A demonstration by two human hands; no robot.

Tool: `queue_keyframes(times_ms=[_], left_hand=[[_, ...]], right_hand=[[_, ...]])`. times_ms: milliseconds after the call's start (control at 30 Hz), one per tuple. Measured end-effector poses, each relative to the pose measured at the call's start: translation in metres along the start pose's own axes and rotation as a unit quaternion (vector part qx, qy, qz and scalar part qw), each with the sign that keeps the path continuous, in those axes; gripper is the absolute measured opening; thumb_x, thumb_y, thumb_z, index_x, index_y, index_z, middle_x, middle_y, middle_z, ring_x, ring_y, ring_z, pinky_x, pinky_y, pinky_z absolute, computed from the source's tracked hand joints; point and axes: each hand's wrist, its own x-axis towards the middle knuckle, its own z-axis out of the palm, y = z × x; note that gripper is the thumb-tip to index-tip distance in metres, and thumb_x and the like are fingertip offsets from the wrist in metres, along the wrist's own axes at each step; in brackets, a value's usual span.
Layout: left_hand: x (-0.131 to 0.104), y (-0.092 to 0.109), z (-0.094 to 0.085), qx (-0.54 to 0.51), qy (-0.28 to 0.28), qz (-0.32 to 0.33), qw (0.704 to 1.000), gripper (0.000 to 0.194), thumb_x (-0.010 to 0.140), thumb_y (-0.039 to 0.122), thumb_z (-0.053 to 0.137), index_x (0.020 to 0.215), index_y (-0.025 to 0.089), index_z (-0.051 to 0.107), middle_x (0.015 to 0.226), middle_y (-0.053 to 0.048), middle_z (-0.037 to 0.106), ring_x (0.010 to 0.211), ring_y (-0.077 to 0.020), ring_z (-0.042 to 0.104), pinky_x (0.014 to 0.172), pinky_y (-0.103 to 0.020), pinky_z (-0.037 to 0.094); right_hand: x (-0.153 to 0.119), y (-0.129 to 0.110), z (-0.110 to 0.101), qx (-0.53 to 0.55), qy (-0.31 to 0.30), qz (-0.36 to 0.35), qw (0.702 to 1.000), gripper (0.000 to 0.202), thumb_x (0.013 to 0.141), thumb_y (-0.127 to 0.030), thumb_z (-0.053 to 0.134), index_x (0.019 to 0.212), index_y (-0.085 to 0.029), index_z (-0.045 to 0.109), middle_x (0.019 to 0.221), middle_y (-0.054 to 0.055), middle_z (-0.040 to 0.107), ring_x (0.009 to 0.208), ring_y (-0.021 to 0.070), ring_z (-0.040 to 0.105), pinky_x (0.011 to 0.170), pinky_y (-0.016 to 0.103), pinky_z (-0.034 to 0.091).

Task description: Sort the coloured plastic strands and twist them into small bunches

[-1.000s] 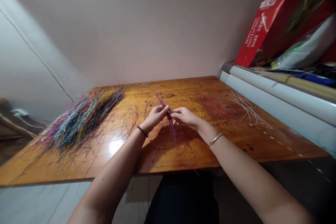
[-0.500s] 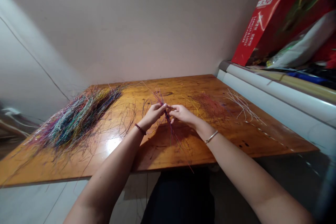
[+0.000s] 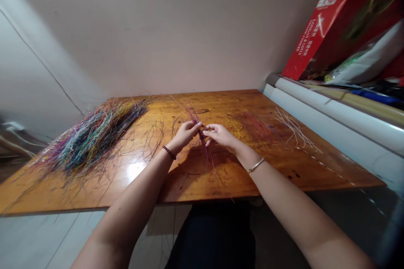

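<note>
A thin bundle of purple and red wires is pinched in my left hand above the middle of the wooden table. Its strands fan out beyond the fingers and down toward the table's front edge. My right hand is closed against the same bundle from the right, its thumb and forefinger at the strands beside my left fingertips. A large pile of multicoloured wires lies on the left of the table.
Right of my hands lie yellow strands, a patch of red wires and several white wires. Loose dark strands lie left of my hands. A red box stands at the upper right.
My right fingers have shifted slightly at the bundle, and the thumb and forefinger look closer together. The whole view has moved a little; my left hand keeps its grip.
</note>
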Motion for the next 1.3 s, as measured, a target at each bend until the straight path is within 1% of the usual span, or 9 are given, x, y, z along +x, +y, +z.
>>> queue_keyframes(times_ms=[267,600,700,767,833,933,1067,1167,1300], left_hand=[[0.000,0.001,0.000,0.010,0.041,-0.007,0.999,0.034,0.075,0.046,0.061,0.074,0.013,0.066,0.054,0.001,0.045,0.050,-0.0071,0.036,0.046,-0.021,0.025],[-0.001,-0.001,-0.003,-0.007,0.018,-0.056,0.998,0.043,0.077,0.054,0.055,0.081,0.013,0.066,0.058,0.001,0.044,0.053,-0.0069,0.038,0.048,-0.019,0.026],[0.000,-0.003,-0.002,-0.005,0.019,-0.059,0.998,0.041,0.075,0.054,0.058,0.078,0.013,0.064,0.058,0.002,0.044,0.052,-0.0066,0.038,0.047,-0.019,0.026],[0.001,-0.004,-0.002,-0.022,0.022,-0.067,0.997,0.039,0.074,0.052,0.060,0.073,0.013,0.061,0.058,0.002,0.045,0.051,-0.0061,0.038,0.047,-0.019,0.026],[0.002,-0.002,-0.005,-0.082,0.020,-0.083,0.993,0.035,0.075,0.048,0.062,0.069,0.014,0.057,0.058,0.002,0.044,0.050,-0.0056,0.039,0.045,-0.018,0.026],[0.003,0.005,-0.013,-0.261,-0.024,-0.111,0.959,0.028,0.079,0.036,0.059,0.063,0.015,0.047,0.054,0.004,0.038,0.045,-0.0054,0.036,0.042,-0.018,0.025],[-0.002,0.020,-0.028,-0.467,-0.115,-0.112,0.869,0.029,0.085,0.022,0.049,0.060,0.017,0.037,0.049,0.006,0.027,0.040,-0.0057,0.031,0.039,-0.019,0.023],[-0.008,0.027,-0.034,-0.529,-0.117,-0.099,0.835,0.030,0.089,0.022,0.046,0.061,0.018,0.034,0.048,0.006,0.027,0.040,-0.0062,0.032,0.039,-0.020,0.024],[-0.012,0.031,-0.036,-0.561,-0.097,-0.076,0.819,0.030,0.090,0.022,0.045,0.062,0.019,0.034,0.048,0.006,0.030,0.040,-0.0063,0.035,0.040,-0.020,0.025]], right_hand=[[0.000,-0.004,0.003,-0.009,0.040,0.010,0.999,0.011,0.084,-0.017,0.058,0.074,-0.016,0.053,0.075,0.003,0.064,0.046,0.0085,0.060,0.046,0.021,0.047],[-0.002,-0.007,0.003,0.036,0.044,0.011,0.998,0.014,0.086,-0.013,0.051,0.072,-0.014,0.053,0.070,0.001,0.063,0.042,0.0072,0.057,0.046,0.020,0.046],[-0.002,-0.007,0.003,0.037,0.047,0.012,0.998,0.014,0.086,-0.014,0.052,0.071,-0.014,0.053,0.070,0.001,0.063,0.041,0.0072,0.056,0.045,0.020,0.045],[-0.002,-0.007,0.003,0.043,0.051,0.023,0.998,0.013,0.085,-0.014,0.053,0.072,-0.014,0.053,0.071,0.002,0.065,0.042,0.0073,0.056,0.044,0.020,0.044],[-0.003,-0.008,0.000,0.077,0.046,0.039,0.995,0.010,0.084,-0.016,0.054,0.074,-0.015,0.055,0.076,0.003,0.067,0.045,0.0075,0.056,0.045,0.020,0.044],[-0.006,-0.011,-0.012,0.214,0.018,0.053,0.975,0.003,0.082,-0.020,0.057,0.081,-0.018,0.058,0.084,0.001,0.068,0.049,0.0056,0.054,0.047,0.018,0.044],[-0.008,-0.017,-0.032,0.379,-0.005,0.024,0.925,0.007,0.081,-0.023,0.054,0.076,-0.020,0.058,0.070,-0.004,0.063,0.040,0.0033,0.034,0.038,0.016,0.032],[-0.009,-0.022,-0.044,0.423,-0.005,-0.012,0.906,0.007,0.080,-0.023,0.055,0.074,-0.020,0.057,0.063,-0.006,0.056,0.039,0.0030,0.026,0.038,0.016,0.027],[-0.010,-0.025,-0.048,0.382,0.029,-0.033,0.923,0.008,0.075,-0.027,0.062,0.078,-0.020,0.058,0.054,-0.009,0.045,0.039,0.0026,0.023,0.038,0.016,0.024]])
